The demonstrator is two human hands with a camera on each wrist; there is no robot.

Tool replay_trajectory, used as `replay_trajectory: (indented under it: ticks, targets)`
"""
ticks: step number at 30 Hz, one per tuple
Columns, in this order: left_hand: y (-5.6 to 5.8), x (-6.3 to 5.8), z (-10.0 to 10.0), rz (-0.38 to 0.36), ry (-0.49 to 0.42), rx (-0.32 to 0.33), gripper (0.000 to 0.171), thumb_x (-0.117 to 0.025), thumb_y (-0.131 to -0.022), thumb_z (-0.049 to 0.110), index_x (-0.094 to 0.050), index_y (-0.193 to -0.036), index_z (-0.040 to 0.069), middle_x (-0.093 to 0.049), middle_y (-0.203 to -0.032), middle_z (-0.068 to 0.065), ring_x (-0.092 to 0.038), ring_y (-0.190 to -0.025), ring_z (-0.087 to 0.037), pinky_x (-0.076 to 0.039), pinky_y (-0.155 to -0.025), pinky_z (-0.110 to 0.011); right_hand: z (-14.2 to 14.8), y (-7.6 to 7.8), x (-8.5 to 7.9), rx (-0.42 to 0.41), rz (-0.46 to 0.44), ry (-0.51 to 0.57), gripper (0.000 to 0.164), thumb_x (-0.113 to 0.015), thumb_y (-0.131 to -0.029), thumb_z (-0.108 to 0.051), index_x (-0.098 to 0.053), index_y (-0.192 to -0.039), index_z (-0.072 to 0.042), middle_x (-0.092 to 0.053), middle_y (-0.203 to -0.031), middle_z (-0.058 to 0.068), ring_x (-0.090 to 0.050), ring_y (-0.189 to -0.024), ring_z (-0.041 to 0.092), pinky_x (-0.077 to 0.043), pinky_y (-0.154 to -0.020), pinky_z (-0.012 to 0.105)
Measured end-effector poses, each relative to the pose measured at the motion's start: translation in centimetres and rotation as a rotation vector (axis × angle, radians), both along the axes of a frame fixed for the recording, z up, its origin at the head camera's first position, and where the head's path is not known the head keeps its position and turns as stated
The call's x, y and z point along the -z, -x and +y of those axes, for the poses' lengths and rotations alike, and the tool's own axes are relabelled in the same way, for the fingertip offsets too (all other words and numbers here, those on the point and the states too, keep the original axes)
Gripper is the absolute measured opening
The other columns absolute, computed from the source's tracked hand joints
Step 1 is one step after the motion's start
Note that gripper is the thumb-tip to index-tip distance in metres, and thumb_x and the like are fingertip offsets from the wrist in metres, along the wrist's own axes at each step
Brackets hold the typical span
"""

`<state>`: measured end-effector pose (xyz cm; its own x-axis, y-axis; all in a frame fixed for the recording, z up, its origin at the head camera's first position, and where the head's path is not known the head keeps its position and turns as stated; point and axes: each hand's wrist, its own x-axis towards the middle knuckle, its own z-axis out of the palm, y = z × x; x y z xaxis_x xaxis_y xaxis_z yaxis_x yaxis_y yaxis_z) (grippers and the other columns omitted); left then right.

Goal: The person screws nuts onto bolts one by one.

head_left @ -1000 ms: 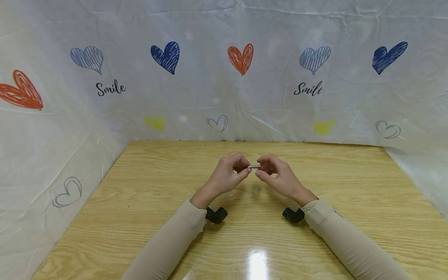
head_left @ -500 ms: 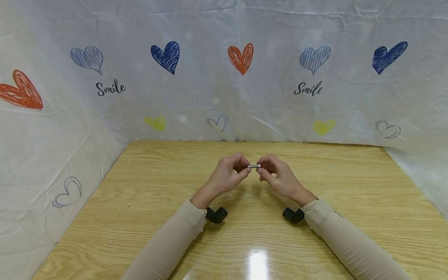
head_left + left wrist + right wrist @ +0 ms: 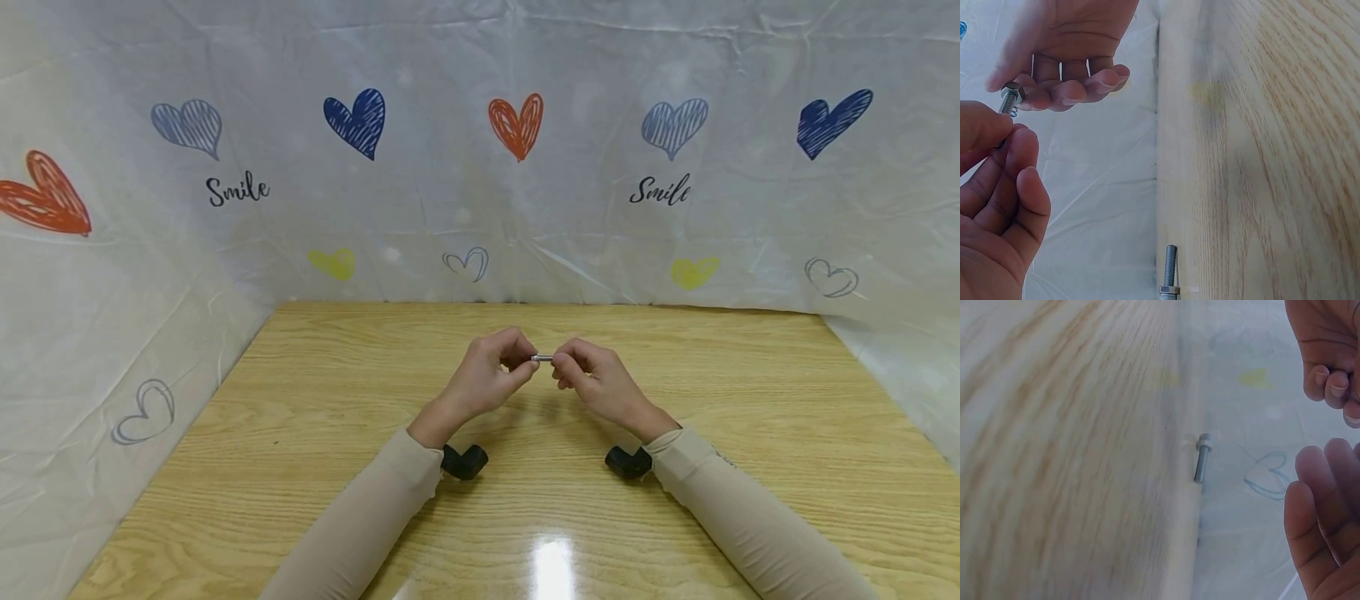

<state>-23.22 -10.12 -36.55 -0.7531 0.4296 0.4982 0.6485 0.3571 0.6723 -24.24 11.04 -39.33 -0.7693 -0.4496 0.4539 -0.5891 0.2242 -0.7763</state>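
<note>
A small metal bolt (image 3: 544, 358) lies level between the two hands above the table. My left hand (image 3: 487, 373) pinches its left end between thumb and fingers. At the other end, my right hand (image 3: 602, 385) holds the bolt with thumb and forefinger. The left wrist view shows the threaded shank (image 3: 1007, 102) coming out of the left fingers. A hexagonal piece (image 3: 1013, 92) sits at its far end by the right thumb; whether it is a head or a nut, I cannot tell. In the right wrist view the held bolt is out of sight.
A bolt with a collar-like nut appears low in the left wrist view (image 3: 1170, 275), and a similar bolt (image 3: 1202, 459) in the right wrist view. Beneath the hands is a wooden table (image 3: 300, 467). Black wrist mounts (image 3: 464, 462) and a heart-printed sheet (image 3: 420, 192) surround the work.
The right thumb and forefinger have parted slightly around the bolt's right end and come together again, now covering that end. The left hand and the bolt stay in place.
</note>
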Motion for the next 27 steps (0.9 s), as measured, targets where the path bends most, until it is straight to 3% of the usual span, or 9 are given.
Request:
replay_trajectory:
  ticks: [6, 12, 17, 27]
  targets:
    - [-0.1, -0.2, 0.1, -0.014, 0.008, 0.001, 0.004, -0.063, -0.091, 0.008, -0.064, -0.092, 0.004, -0.064, -0.082, 0.003, -0.06, -0.069, -0.006, -0.053, -0.065, -0.029, 0.0, -0.6, -0.8, 0.026, -0.055, -0.009, 0.013, -0.051, -0.1, -0.013, -0.059, -0.109, -0.007, -0.061, -0.087, 0.008, -0.062, -0.072, 0.027, -0.049, -0.062, 0.031]
    - [0.0, -0.1, 0.1, -0.016, 0.013, 0.001, 0.003, -0.063, -0.091, 0.007, -0.064, -0.092, 0.004, -0.064, -0.082, 0.002, -0.06, -0.068, -0.006, -0.053, -0.064, -0.03, -0.3, -2.3, -2.9, 0.0, -0.008, -0.016, 0.024, -0.061, -0.092, -0.003, -0.054, -0.114, -0.001, -0.06, -0.095, 0.012, -0.062, -0.075, 0.023, -0.05, -0.068, 0.032]
    - [0.0, 0.0, 0.1, -0.009, 0.006, 0.005, 0.003, -0.063, -0.091, 0.007, -0.063, -0.091, 0.004, -0.064, -0.081, 0.003, -0.06, -0.067, -0.006, -0.053, -0.063, -0.028, -0.3, -2.4, -3.0, -0.03, 0.029, 0.009, 0.025, -0.061, -0.091, 0.001, -0.053, -0.114, 0.0, -0.058, -0.098, 0.016, -0.062, -0.074, 0.023, -0.05, -0.067, 0.033]
    - [0.2, 0.1, 0.1, 0.017, -0.001, 0.002, 0.003, -0.064, -0.089, 0.003, -0.063, -0.091, 0.006, -0.064, -0.08, 0.002, -0.06, -0.066, -0.006, -0.052, -0.062, -0.026, -0.3, -2.1, -3.0, -0.038, 0.069, 0.005, 0.022, -0.06, -0.091, 0.002, -0.053, -0.111, -0.001, -0.061, -0.087, 0.012, -0.062, -0.068, 0.018, -0.05, -0.063, 0.034]
